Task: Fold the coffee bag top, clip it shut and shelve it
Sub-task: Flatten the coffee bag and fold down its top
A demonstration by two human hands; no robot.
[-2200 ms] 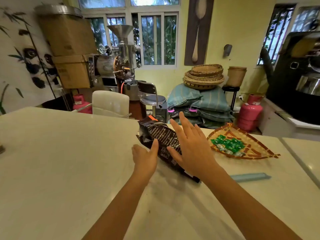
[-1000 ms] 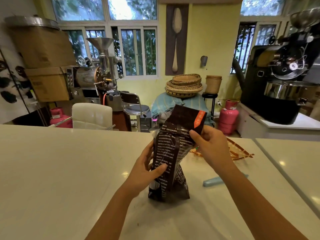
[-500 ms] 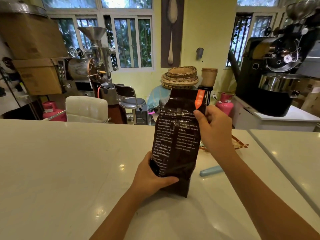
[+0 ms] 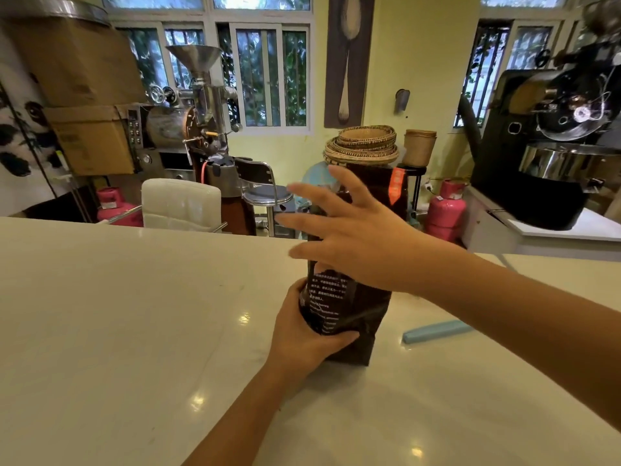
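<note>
Coffee bag (image 4: 349,307) upright in left hand (image 4: 302,338) grip; right hand (image 4: 356,243) spread before it, blue clip (image 4: 437,331) beside.

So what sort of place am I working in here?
Probably a small coffee roastery: a steel drum roaster with a funnel hopper on the left, a large black roaster on the right, pink gas cylinders, stacked woven baskets.

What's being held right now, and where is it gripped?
The left hand grips the upright coffee bag around its lower part. The right hand is open with spread fingers in front of the bag's upper half, holding nothing.
</note>
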